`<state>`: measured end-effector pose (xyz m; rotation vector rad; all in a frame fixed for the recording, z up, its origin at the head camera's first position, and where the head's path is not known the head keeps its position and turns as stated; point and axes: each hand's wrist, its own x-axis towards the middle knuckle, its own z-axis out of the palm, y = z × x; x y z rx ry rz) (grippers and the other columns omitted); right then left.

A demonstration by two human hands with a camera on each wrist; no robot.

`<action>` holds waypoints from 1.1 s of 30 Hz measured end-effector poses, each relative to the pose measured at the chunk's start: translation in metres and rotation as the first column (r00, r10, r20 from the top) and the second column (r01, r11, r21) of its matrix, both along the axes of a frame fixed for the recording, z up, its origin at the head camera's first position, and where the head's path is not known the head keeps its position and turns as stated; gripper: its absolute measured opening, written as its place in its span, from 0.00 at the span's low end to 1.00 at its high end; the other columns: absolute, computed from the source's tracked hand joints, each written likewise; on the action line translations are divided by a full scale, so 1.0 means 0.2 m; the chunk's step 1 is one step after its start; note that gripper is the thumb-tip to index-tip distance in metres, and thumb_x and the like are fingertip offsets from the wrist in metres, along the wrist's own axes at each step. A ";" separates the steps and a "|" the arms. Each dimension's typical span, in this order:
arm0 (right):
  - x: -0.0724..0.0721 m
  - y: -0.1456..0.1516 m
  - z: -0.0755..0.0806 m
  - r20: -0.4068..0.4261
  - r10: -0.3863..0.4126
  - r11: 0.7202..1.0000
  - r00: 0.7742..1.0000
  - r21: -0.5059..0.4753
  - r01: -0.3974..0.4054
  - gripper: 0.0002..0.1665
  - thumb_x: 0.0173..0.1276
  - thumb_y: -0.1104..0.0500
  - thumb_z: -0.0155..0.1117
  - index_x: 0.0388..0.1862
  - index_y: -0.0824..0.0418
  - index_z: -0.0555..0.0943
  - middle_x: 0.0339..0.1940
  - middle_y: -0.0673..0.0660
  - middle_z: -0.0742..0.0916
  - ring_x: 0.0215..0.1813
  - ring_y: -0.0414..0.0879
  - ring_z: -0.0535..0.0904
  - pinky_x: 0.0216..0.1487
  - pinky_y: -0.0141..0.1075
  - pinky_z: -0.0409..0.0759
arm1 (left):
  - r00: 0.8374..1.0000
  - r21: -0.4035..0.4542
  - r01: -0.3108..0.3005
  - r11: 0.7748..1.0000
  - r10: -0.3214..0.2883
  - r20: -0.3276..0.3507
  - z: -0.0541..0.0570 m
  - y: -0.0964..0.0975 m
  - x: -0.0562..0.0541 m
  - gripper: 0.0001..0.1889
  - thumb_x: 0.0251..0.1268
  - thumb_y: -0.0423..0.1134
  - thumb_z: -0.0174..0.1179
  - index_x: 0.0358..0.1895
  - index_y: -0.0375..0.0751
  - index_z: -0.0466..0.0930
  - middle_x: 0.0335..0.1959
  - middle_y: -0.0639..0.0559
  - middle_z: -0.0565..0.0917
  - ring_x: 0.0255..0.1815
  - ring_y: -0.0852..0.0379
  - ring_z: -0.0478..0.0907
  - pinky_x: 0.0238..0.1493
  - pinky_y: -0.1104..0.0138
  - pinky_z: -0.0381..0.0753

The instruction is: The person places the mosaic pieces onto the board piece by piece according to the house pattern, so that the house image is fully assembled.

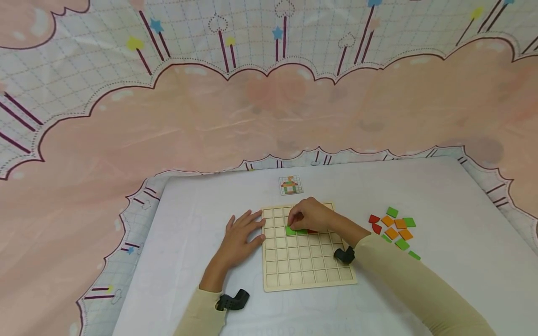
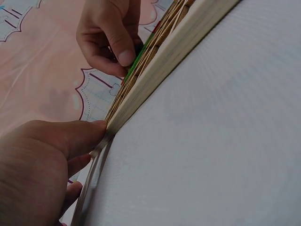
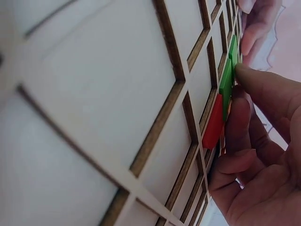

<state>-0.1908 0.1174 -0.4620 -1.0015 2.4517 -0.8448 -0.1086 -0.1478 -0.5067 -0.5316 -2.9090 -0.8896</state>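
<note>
A pale wooden grid board (image 1: pixel 294 266) lies on the table. My left hand (image 1: pixel 241 238) is beside its left edge, fingers spread; its thumb (image 2: pixel 84 134) touches the rim in the left wrist view. My right hand (image 1: pixel 311 215) is over the upper middle of the board, fingers bent. Its thumb and fingertips are at a green tile (image 1: pixel 290 231), the leftmost in a short row. Next to this come another green tile (image 3: pixel 226 84) and a red tile (image 3: pixel 214 123), partly covered by the hand in the head view.
Right of the board lie loose green, orange and red tiles, among them an orange tile (image 1: pixel 392 233) and a green tile (image 1: pixel 402 244). A small card (image 1: pixel 291 185) with a coloured grid pattern lies behind the board. A patterned cloth (image 1: pixel 269 116) hangs behind the table.
</note>
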 end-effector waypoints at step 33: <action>0.00 0.57 0.04 -0.001 -0.176 0.983 0.984 0.056 0.176 0.04 0.66 0.53 0.74 0.36 0.51 0.89 0.30 0.43 0.87 0.37 0.41 0.78 0.42 0.33 0.79 | 1.000 0.008 0.026 1.000 -0.026 -0.003 -0.02 -0.04 -0.03 0.24 0.71 0.48 0.63 0.67 0.47 0.80 0.77 0.52 0.71 0.82 0.44 0.59 0.79 0.36 0.43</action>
